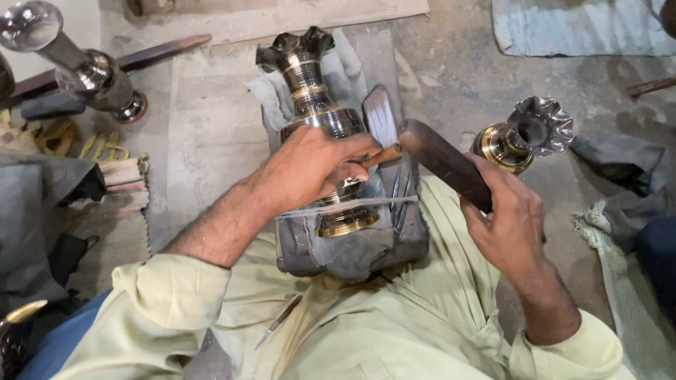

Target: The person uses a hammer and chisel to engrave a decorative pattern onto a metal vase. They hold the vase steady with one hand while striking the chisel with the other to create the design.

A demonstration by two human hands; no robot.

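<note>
A shiny metal vase point(315, 101) with a fluted, wavy rim lies on a grey cloth pad point(352, 246) across the person's lap, above the dusty concrete floor point(458, 63). The left hand point(315, 166) rests on its round belly, fingers point(350, 172) clamped on a thin wooden-handled tool point(382, 156). Just beside it, the right hand point(508, 219) has its fingers closed around a dark wooden mallet point(443, 163); a second fluted vase point(524, 134) lies near on the floor.

A dusty concrete floor point(459, 71) carries a second vase point(523, 135) at three o'clock, a grey cloth point(578, 22) at one, a metal stem point(78, 62) at ten.
</note>
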